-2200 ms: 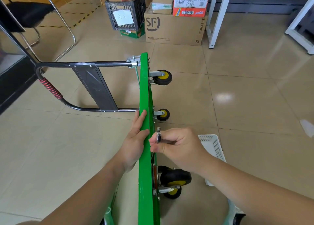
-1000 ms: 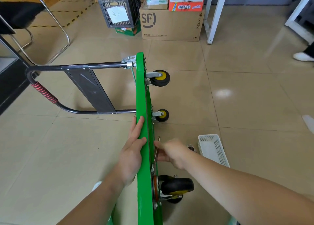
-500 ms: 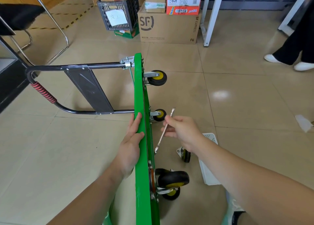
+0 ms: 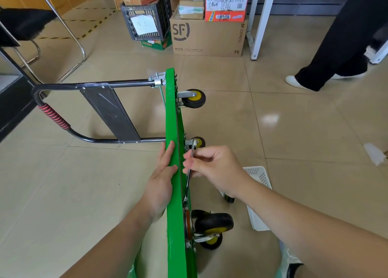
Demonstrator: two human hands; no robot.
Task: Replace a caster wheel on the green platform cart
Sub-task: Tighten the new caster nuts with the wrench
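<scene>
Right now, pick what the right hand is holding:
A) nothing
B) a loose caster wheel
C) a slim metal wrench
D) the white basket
C: the right hand pinches a slim metal wrench close to the underside of the green cart deck, while the left hand rests on the deck's upper edge.

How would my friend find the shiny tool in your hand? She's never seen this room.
Find the green platform cart tipped on its edge on the tiled floor. On its wheel side, the right hand pinches a thin silver metal wrench lying along the platform, just beyond the big black caster wheel. It's the only long, shiny stick; its neighbours are round wheels.
</scene>
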